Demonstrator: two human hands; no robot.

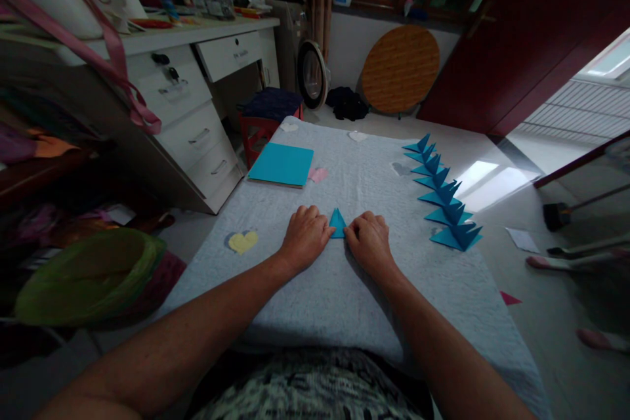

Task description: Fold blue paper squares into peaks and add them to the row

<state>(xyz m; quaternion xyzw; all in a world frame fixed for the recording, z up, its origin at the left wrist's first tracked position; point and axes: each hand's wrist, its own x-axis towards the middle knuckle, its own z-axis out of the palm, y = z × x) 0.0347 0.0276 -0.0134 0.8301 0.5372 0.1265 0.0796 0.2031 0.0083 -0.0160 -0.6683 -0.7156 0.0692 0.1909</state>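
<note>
Hands: I saw left hand (306, 236) and right hand (368, 239) pinching the blue paper triangle (337, 224). Even crease pressure seemed wise.

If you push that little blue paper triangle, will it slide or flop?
The paper triangle looks thin and folded flat, so it is probably light and a bit stiffer than a plain sheet. It lies on a fuzzy grey cloth, so it would likely catch rather than slide. The left hand and right hand hold its edges; pressed hard, it may crease.
</note>
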